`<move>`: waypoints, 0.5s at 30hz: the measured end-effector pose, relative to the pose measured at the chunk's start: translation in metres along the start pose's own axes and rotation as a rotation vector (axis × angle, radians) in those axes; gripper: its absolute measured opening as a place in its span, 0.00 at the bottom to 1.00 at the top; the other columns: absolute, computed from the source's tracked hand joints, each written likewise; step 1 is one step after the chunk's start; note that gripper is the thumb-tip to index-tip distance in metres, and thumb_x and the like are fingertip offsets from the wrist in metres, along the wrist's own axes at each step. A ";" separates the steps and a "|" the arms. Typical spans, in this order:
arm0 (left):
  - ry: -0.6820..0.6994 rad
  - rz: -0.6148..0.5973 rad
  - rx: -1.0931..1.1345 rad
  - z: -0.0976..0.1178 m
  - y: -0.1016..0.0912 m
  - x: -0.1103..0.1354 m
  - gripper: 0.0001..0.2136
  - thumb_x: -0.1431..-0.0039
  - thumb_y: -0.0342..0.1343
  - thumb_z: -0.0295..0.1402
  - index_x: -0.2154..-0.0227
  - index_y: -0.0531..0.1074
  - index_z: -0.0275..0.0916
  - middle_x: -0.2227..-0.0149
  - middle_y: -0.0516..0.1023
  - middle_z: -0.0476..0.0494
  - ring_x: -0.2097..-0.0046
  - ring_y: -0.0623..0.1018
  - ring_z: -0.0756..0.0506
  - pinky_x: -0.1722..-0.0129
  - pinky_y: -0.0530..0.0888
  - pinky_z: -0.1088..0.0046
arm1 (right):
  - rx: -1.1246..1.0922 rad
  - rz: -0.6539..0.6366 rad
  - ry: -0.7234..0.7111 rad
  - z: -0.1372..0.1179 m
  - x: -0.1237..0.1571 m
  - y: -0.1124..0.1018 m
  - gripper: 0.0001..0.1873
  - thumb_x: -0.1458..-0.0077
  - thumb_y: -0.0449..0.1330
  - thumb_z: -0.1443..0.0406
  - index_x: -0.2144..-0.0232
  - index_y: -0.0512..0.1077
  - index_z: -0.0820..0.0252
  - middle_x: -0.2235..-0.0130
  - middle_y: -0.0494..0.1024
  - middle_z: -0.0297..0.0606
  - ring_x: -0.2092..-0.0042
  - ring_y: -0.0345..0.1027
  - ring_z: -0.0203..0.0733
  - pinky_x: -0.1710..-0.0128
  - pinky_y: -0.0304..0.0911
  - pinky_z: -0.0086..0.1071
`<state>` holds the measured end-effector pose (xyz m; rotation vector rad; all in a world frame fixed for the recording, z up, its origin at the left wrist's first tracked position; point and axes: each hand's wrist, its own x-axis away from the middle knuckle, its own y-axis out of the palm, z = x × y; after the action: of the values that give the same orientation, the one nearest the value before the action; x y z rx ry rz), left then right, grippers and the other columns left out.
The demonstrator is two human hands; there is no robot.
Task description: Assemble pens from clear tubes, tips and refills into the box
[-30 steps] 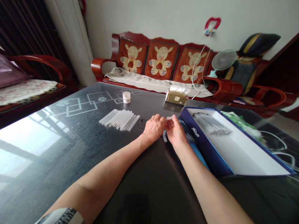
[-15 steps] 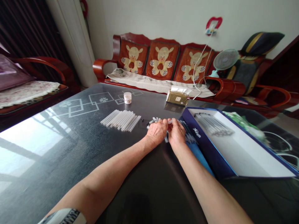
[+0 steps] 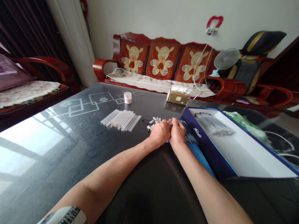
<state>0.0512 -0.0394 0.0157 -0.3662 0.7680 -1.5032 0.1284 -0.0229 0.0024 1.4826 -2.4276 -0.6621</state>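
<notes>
My left hand point(image 3: 160, 133) and my right hand point(image 3: 177, 132) meet above the dark table point(image 3: 140, 174), fingers closed in a pinch. Between the fingertips shows a small whitish pen piece point(image 3: 170, 122), mostly hidden by the fingers. Just beyond my left hand lies a loose pile of small white and black pen caps point(image 3: 153, 121). Farther left, white pen barrels point(image 3: 121, 120) are laid side by side, with one small black piece point(image 3: 143, 119) near their right end. Thin dark-tipped pen refills point(image 3: 190, 133) lie right of my right hand, against the box.
An open blue box point(image 3: 233, 169) with a white inside stands at right, holding a row of clear pens point(image 3: 213, 124). A small white tub point(image 3: 127, 97) and a tissue pack point(image 3: 177, 96) are at the back. Green-white plastic point(image 3: 247, 126) and a white cable lie beyond the box.
My left hand has shifted slightly right and closer to my right hand, uncovering more of the cap pile. The whitish piece between the fingers is more covered now.
</notes>
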 end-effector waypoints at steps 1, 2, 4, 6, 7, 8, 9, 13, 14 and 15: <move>-0.003 0.011 -0.018 0.001 -0.001 0.000 0.08 0.39 0.49 0.38 0.67 0.68 0.40 0.70 0.76 0.38 0.62 0.78 0.38 0.59 0.71 0.64 | -0.001 -0.008 -0.009 -0.001 0.000 0.001 0.11 0.53 0.64 0.59 0.74 0.69 0.60 0.76 0.74 0.28 0.75 0.68 0.30 0.72 0.66 0.25; -0.002 0.022 -0.038 0.002 -0.002 0.000 0.08 0.38 0.49 0.38 0.66 0.68 0.40 0.69 0.77 0.38 0.62 0.78 0.39 0.59 0.71 0.65 | -0.006 -0.017 -0.015 -0.002 -0.001 0.001 0.12 0.54 0.65 0.58 0.72 0.69 0.59 0.75 0.75 0.28 0.74 0.68 0.31 0.71 0.66 0.25; 0.011 0.044 -0.086 0.002 -0.005 0.001 0.08 0.37 0.47 0.38 0.63 0.67 0.40 0.67 0.78 0.39 0.62 0.78 0.40 0.60 0.71 0.67 | -0.021 -0.046 -0.022 -0.005 0.000 0.004 0.13 0.55 0.65 0.57 0.71 0.70 0.59 0.73 0.76 0.29 0.73 0.69 0.32 0.71 0.66 0.26; 0.045 0.050 -0.129 0.002 -0.007 0.001 0.09 0.36 0.46 0.37 0.61 0.67 0.40 0.66 0.78 0.38 0.63 0.78 0.41 0.61 0.71 0.69 | -0.042 -0.073 -0.028 -0.008 0.000 0.005 0.14 0.55 0.66 0.57 0.71 0.70 0.59 0.73 0.76 0.29 0.73 0.69 0.31 0.71 0.66 0.26; 0.070 0.052 -0.140 0.001 -0.008 0.001 0.09 0.36 0.45 0.37 0.61 0.67 0.39 0.66 0.78 0.38 0.63 0.78 0.42 0.61 0.71 0.69 | -0.052 -0.076 -0.028 -0.010 0.001 0.006 0.14 0.56 0.67 0.57 0.72 0.70 0.59 0.74 0.76 0.28 0.73 0.69 0.31 0.71 0.66 0.25; 0.098 0.052 -0.142 0.000 -0.008 0.001 0.09 0.36 0.45 0.36 0.61 0.67 0.39 0.65 0.78 0.38 0.63 0.78 0.42 0.62 0.71 0.70 | -0.062 -0.071 -0.024 -0.012 0.001 0.006 0.14 0.57 0.68 0.58 0.72 0.70 0.59 0.74 0.76 0.28 0.73 0.70 0.31 0.71 0.66 0.25; 0.127 0.051 -0.140 -0.001 -0.008 0.001 0.08 0.36 0.46 0.36 0.62 0.67 0.39 0.65 0.78 0.38 0.63 0.78 0.42 0.62 0.70 0.71 | -0.071 -0.061 -0.011 -0.013 0.001 0.007 0.14 0.57 0.68 0.59 0.72 0.70 0.59 0.74 0.76 0.29 0.73 0.70 0.31 0.71 0.66 0.25; 0.153 0.067 -0.092 -0.004 -0.007 0.001 0.08 0.36 0.47 0.36 0.63 0.68 0.39 0.68 0.77 0.40 0.65 0.78 0.43 0.64 0.70 0.72 | -0.105 -0.021 0.064 -0.017 0.000 0.006 0.13 0.58 0.69 0.63 0.70 0.73 0.60 0.73 0.78 0.31 0.71 0.72 0.32 0.70 0.69 0.26; 0.139 0.075 -0.062 -0.003 -0.007 0.000 0.08 0.37 0.48 0.36 0.64 0.68 0.39 0.70 0.77 0.40 0.66 0.78 0.43 0.64 0.70 0.72 | -0.112 -0.020 0.078 -0.018 0.000 0.006 0.12 0.58 0.69 0.64 0.69 0.73 0.60 0.73 0.78 0.32 0.71 0.72 0.33 0.70 0.69 0.26; 0.119 0.081 -0.014 -0.002 -0.008 -0.001 0.07 0.38 0.49 0.36 0.66 0.69 0.39 0.71 0.76 0.41 0.66 0.78 0.43 0.65 0.70 0.72 | -0.116 -0.022 0.093 -0.018 -0.001 0.006 0.12 0.58 0.69 0.64 0.69 0.73 0.61 0.73 0.78 0.32 0.71 0.72 0.33 0.70 0.69 0.27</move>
<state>0.0440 -0.0385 0.0194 -0.2549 0.8779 -1.4539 0.1320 -0.0246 0.0213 1.4633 -2.2669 -0.7098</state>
